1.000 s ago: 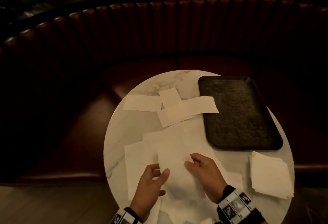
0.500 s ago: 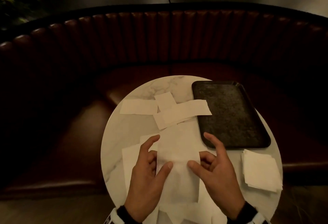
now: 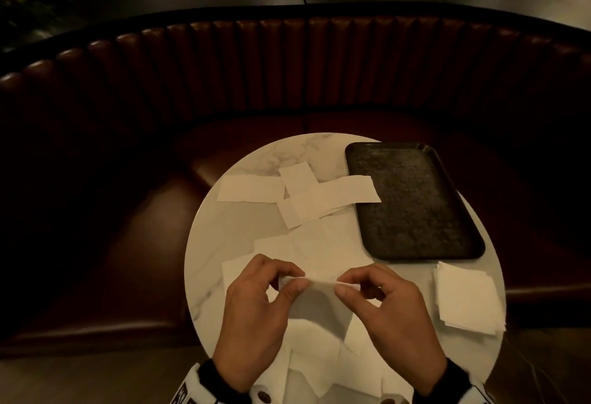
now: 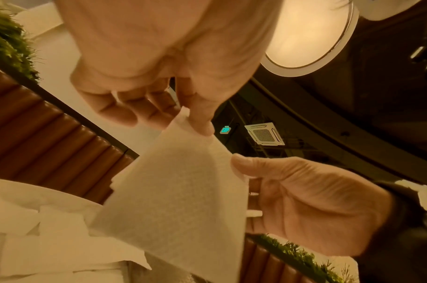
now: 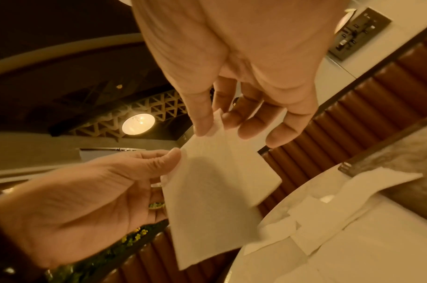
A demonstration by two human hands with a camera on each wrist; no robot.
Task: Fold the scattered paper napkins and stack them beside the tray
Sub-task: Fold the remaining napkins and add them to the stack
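Both hands hold one white paper napkin (image 3: 319, 303) up off the round marble table (image 3: 230, 237). My left hand (image 3: 295, 280) pinches its top left corner between thumb and forefinger. My right hand (image 3: 343, 285) pinches the top right corner the same way. The sheet (image 4: 178, 201) hangs down from the two pinches, doubled over, as the right wrist view of the napkin (image 5: 207, 201) also shows. Several loose napkins (image 3: 329, 195) lie scattered across the table. A stack of folded napkins (image 3: 467, 298) sits just in front of the dark tray (image 3: 415, 256).
The tray is empty and fills the table's far right. More unfolded napkins (image 3: 313, 355) overlap beneath my hands at the near edge. A curved brown leather booth seat (image 3: 287, 77) wraps round the far side of the table.
Half a second ago both hands lay spread on a napkin flat on the table. Now they have lifted it by its top edge, fingers curled into pinches at the corners.
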